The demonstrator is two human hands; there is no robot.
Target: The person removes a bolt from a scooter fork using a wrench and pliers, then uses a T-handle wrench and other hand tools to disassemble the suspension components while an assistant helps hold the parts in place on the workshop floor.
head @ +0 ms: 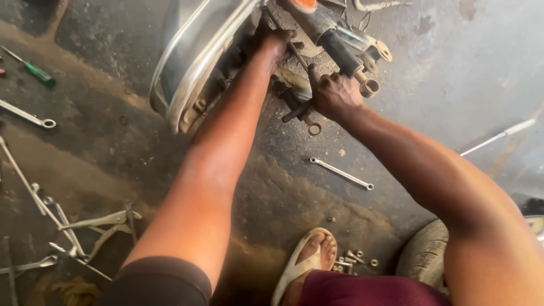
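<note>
Both hands [334, 93] grip parts under chrome fender [192, 62].

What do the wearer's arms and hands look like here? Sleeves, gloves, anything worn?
Both arms are bare from upper arm down. No gloves, watch or rings visible on the left hand or right hand. A dark sleeve edge shows at the left upper arm; no right sleeve is in view.

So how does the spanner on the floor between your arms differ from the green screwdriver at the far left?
The spanner is bare silver metal with a ring at each end; the screwdriver has a green handle and a thin dark shaft. The spanner lies below the right hand, near the work; the screwdriver lies far off at the left edge. Both lie loose on the dirty floor, untouched by either hand.
</note>
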